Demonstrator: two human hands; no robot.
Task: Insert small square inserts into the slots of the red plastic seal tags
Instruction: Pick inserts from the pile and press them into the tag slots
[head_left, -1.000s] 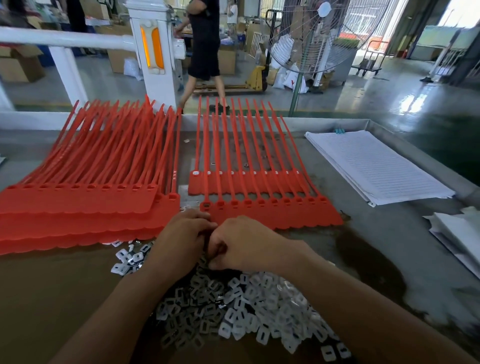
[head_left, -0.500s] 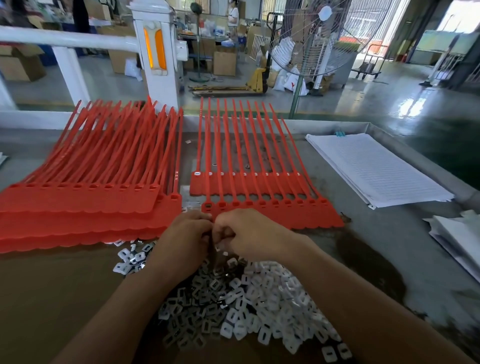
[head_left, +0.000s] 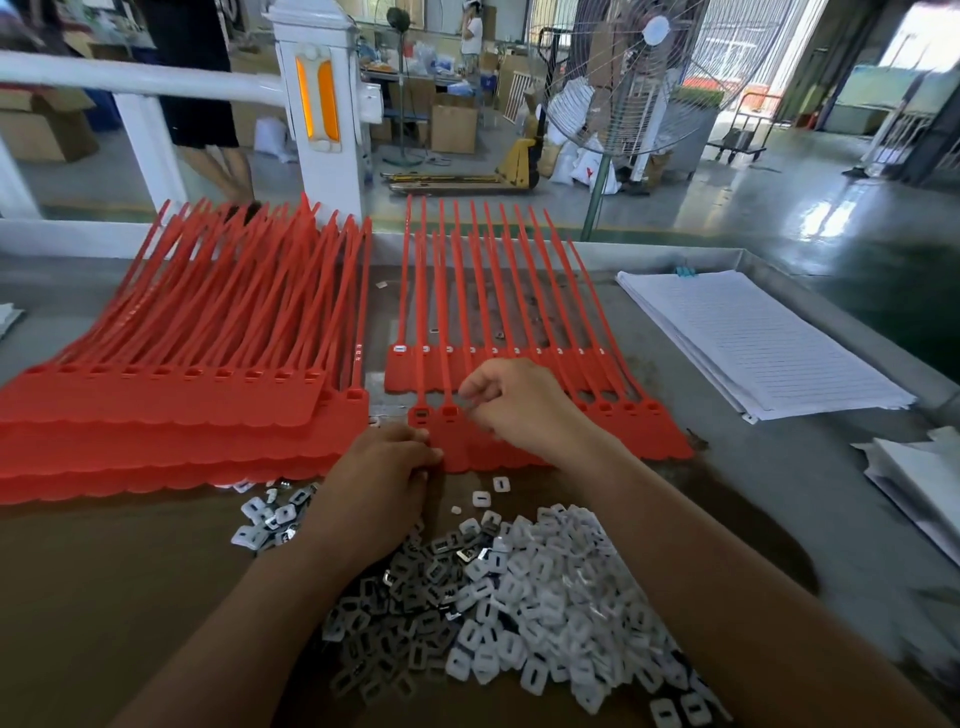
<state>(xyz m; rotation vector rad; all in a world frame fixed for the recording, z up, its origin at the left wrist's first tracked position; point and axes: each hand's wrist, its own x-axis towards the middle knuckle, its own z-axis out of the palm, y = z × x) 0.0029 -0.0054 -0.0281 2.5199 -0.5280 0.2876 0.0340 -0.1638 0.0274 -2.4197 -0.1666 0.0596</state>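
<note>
Resting on the near row of red plastic seal tags (head_left: 644, 431), the left hand (head_left: 382, 467) curls closed at its edge. The right hand (head_left: 519, 402) hovers above that row, fingers pinched — whether they hold anything I cannot tell. Small white square inserts (head_left: 519, 613) lie heaped just below the row.

Bare table (head_left: 727, 483) right — inserts (head_left: 519, 613) and tags (head_left: 156, 415) crowd elsewhere.

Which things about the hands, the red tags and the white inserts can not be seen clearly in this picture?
- Right hand, head view: its fingertips are motion-blurred, so whether they pinch an insert cannot be told.
- Left hand: its curled fingers hide whatever lies under them.
- Front strip of red seal tags: the hands cover its middle slots.
- Pile of white inserts: forearms cover part of it.
</note>
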